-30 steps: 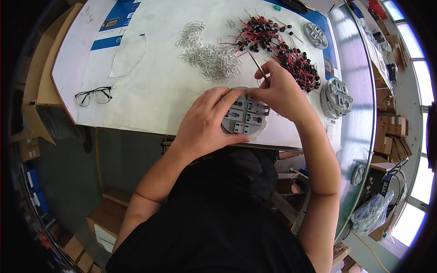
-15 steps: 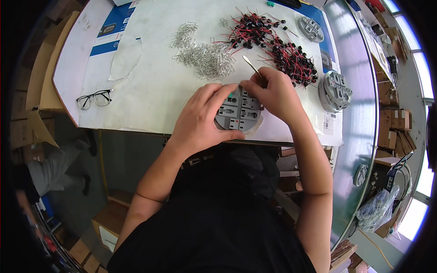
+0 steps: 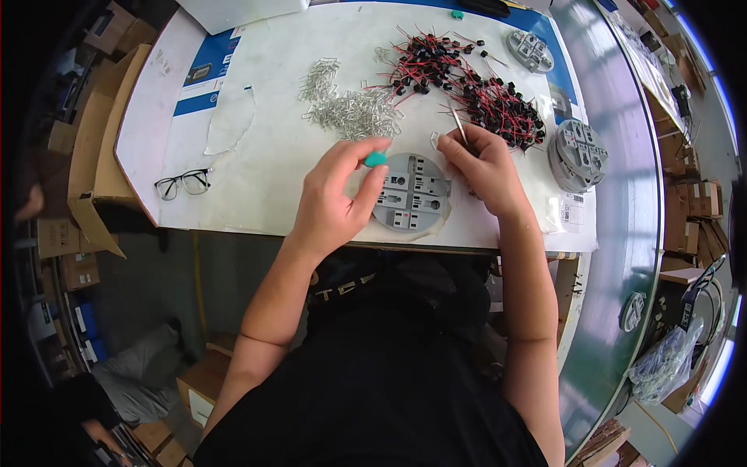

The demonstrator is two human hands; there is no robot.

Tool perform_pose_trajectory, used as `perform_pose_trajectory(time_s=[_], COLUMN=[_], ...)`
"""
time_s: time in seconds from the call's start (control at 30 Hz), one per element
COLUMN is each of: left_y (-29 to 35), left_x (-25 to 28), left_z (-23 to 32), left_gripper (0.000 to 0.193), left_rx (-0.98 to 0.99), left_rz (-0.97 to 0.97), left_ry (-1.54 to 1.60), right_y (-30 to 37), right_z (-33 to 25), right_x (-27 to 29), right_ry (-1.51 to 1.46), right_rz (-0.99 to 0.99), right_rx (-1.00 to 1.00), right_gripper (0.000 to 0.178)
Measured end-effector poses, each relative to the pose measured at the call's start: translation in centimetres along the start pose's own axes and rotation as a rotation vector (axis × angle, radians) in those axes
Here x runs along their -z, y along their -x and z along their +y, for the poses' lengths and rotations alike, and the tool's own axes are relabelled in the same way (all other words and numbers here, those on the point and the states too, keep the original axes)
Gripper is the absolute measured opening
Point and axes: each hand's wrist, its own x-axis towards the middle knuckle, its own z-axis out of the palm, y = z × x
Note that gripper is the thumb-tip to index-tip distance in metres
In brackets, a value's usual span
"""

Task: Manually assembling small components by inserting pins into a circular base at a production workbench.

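A round grey plastic disc (image 3: pixel 427 204) with raised, slotted sections lies flat near the table's front edge. To its left, my left hand (image 3: pixel 334 191) pinches a small green piece (image 3: pixel 375 159) between thumb and fingers, just above the disc's rim. My right hand (image 3: pixel 489 170) is off the disc's right side, fingers curled round a slim metal tool (image 3: pixel 457 119) whose tip points away from me. At that hand's thumb tip is a bent wire clip (image 3: pixel 434 140); whether it is gripped or lies on the table I cannot tell.
Beyond the hands lie a pile of silvery wire clips (image 3: pixel 354 113) and a heap of black parts with red wires (image 3: pixel 498 109). Stacked grey discs (image 3: pixel 577 156) stand at the right, another disc (image 3: pixel 530 52) farther back. Glasses (image 3: pixel 183 184) rest at the left; a second green piece (image 3: pixel 457 15) lies far back.
Both hands have come away from the disc and moved apart. My left hand now holds up the green piece, which was at the disc before. The whole view has shifted slightly.
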Motion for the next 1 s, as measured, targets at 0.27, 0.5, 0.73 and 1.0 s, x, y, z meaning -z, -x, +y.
perform_pose_trajectory(time_s=[0.27,0.5,0.73,1.0], left_y=[-4.0,-5.6,-5.9,-2.4], left_x=[-1.0,-1.3,-1.9,-2.7], left_z=[0.6,2.5,2.8,1.5], left_gripper=[0.021,0.022,0.025,0.055], left_rx=[-0.001,-0.066,-0.105,-0.148], left_rz=[-0.333,-0.469,-0.578,-0.371], left_ry=[-0.071,-0.201,-0.328,-0.376], right_y=[0.7,2.9,3.0,2.4], right_z=[0.0,-1.7,-1.4,2.4], right_x=[0.6,4.4,5.4,4.0], right_ry=[-0.154,-0.463,0.272,0.849], right_rz=[0.025,0.236,0.352,0.568], right_rx=[-0.03,0.124,0.216,0.275], right_gripper=[0.024,0.021,0.02,0.019])
